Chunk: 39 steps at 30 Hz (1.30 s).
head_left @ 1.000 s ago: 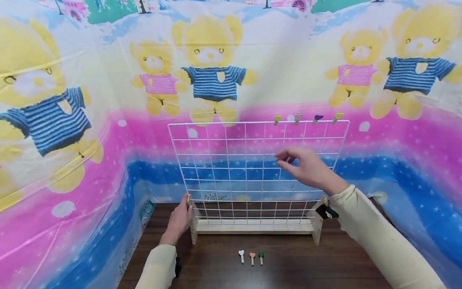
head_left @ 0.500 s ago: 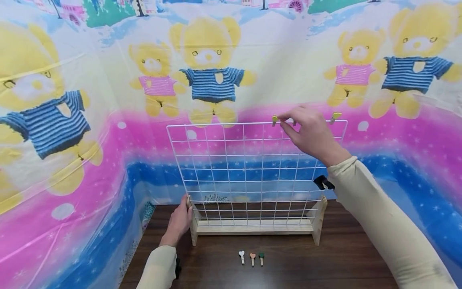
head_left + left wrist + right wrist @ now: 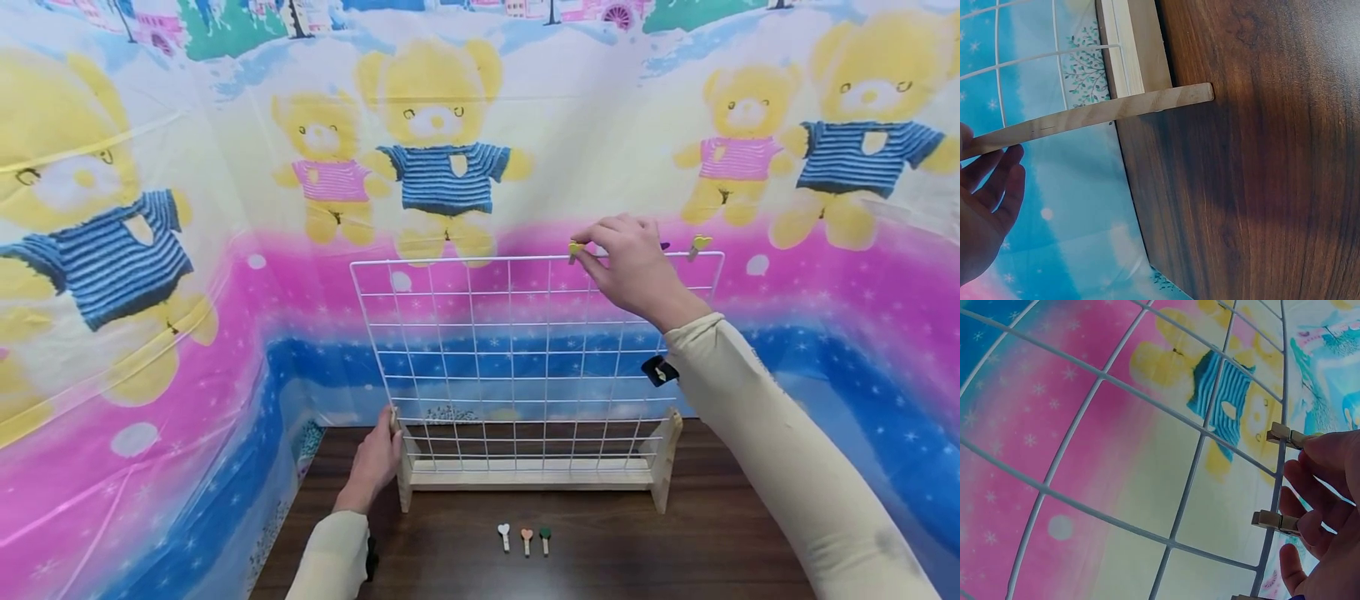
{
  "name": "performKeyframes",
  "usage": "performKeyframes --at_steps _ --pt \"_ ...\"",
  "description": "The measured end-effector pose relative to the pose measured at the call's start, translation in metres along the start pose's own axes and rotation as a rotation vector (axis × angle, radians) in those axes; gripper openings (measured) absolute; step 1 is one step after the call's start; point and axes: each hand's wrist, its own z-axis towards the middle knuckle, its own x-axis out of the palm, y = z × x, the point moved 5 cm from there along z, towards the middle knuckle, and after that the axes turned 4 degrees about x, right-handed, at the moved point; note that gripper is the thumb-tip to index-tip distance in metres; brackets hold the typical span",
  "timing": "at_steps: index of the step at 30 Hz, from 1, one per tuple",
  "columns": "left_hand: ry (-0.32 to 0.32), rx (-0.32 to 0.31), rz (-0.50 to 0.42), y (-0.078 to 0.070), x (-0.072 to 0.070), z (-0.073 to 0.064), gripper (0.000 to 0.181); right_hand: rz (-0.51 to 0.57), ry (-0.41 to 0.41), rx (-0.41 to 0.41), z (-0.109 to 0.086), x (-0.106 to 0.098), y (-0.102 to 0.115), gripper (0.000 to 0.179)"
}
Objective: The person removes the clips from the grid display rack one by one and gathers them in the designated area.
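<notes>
My right hand (image 3: 633,267) pinches a small wooden clothespin with a yellow-green heart (image 3: 575,248) on the top rail of a white wire grid (image 3: 510,333). In the right wrist view, thumb and forefinger hold that clothespin (image 3: 1285,435) by its outer end. Another clothespin (image 3: 1275,520) sits on the rail beside the other fingers. A purple heart (image 3: 665,246) peeks out behind the hand, and a yellow heart clothespin (image 3: 701,244) is clipped farther right. My left hand (image 3: 377,458) holds the grid's left wooden upright (image 3: 1079,119) between thumb and fingers.
Three heart clothespins lie on the dark wooden table (image 3: 465,567): white (image 3: 504,533), orange (image 3: 527,540) and green (image 3: 545,537). The grid stands in a wooden base (image 3: 525,480) with a right upright (image 3: 666,462). A bear-print cloth (image 3: 600,125) hangs behind.
My right hand has risen from in front of the grid to the top rail and taken hold of the yellow-green heart clothespin. The left hand stays on the upright.
</notes>
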Motion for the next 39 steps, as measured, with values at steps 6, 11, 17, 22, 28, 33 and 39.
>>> performKeyframes --at_steps 6,11,17,22,28,33,39 --pt "-0.007 0.009 0.001 -0.001 0.000 0.000 0.051 0.021 0.012 0.027 0.002 0.001 0.000 0.013" --pt "-0.011 0.005 0.005 0.000 0.000 0.001 0.050 0.040 0.018 0.037 0.003 0.003 0.000 0.009" --pt "-0.014 0.012 0.006 0.000 0.001 0.001 0.049 0.047 0.000 0.016 0.003 0.002 0.003 0.007" --pt "-0.017 0.015 0.003 -0.001 0.001 0.001 0.049 0.063 -0.028 0.012 0.004 0.001 0.004 0.007" --pt "-0.008 0.007 0.004 -0.001 0.001 0.000 0.050 0.155 -0.049 0.068 0.005 -0.001 0.003 0.008" --pt "0.005 -0.004 0.005 0.001 0.001 0.000 0.052 0.254 -0.048 0.106 0.002 -0.007 0.004 0.012" --pt "0.004 -0.021 0.004 0.000 0.002 0.000 0.052 0.281 -0.010 0.066 -0.006 -0.011 0.008 0.014"
